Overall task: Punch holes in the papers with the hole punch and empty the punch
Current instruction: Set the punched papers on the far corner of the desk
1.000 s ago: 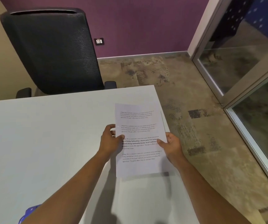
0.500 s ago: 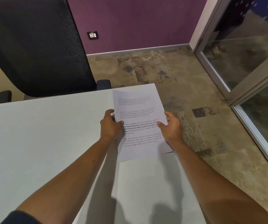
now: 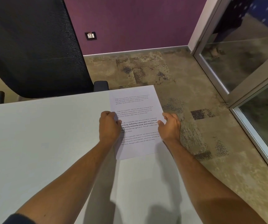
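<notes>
The papers [image 3: 135,109], white sheets with printed paragraphs, sit near the far right corner of the white table [image 3: 41,135], low over it or lying on it. My left hand [image 3: 110,126] grips their left edge, thumb on top. My right hand [image 3: 169,126] holds their right edge, which reaches the table's side. The hole punch is out of sight.
A black mesh office chair [image 3: 33,46] stands behind the table's far edge. Right of the table lies patterned carpet [image 3: 186,97], bounded by a glass partition with a metal frame [image 3: 236,94]. A purple wall with a socket [image 3: 91,36] is at the back.
Both hands have carried the papers away from me, toward the table's far right corner, and lowered them. A blue thing at the bottom left edge has left the view.
</notes>
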